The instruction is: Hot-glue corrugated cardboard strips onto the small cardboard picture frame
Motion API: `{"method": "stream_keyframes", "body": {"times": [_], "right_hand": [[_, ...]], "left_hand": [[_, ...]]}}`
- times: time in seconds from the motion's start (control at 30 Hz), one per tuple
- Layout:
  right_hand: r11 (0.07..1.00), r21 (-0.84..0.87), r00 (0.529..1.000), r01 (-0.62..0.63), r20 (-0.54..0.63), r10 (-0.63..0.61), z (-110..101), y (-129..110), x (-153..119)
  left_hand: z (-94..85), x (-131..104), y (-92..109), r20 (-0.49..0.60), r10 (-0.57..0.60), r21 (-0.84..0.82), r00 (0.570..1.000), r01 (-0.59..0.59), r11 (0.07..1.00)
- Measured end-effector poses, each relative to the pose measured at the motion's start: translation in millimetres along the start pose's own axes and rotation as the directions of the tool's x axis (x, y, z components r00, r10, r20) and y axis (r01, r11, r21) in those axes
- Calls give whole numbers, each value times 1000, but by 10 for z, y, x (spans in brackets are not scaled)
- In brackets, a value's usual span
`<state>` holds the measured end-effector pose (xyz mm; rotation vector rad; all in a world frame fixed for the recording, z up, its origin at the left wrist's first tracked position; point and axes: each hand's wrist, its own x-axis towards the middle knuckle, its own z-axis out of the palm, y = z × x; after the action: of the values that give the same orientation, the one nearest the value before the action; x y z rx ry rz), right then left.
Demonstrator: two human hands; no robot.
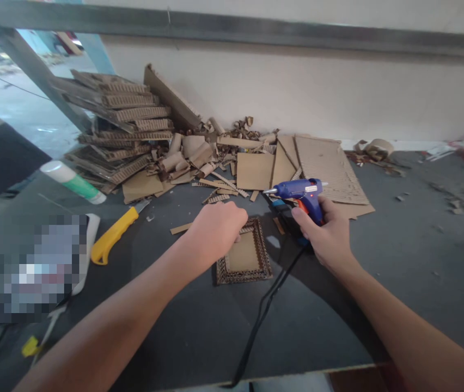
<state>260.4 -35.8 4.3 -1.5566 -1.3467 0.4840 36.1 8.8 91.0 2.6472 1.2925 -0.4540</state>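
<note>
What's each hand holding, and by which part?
Right hand: blue glue gun, by the handle. Left hand: over the upper-left part of the cardboard frame; fingertips mostly hidden, can't tell if it grips anything.

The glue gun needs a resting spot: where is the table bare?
Two patches of table look bare: nearer than the frame, between left forearm and cord; and between cord and right forearm. Beyond the right forearm there is room, dotted with bits. Scraps crowd behind the frame; the knife and tube crowd the left.
</note>
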Motion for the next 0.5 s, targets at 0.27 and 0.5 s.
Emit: {"method": "stream_keyframes", "body": {"times": [0.27,0.5], "right_hand": [[995,64,997,-82,8,81,-2,-90,-8],[995,48,996,-89,12,89,-2,-100,-13]], "left_hand": [[91,54,-72,-118,-49,-48,992,44,998],[110,108,-224,-25,-28,-104,999,25,994]]}}
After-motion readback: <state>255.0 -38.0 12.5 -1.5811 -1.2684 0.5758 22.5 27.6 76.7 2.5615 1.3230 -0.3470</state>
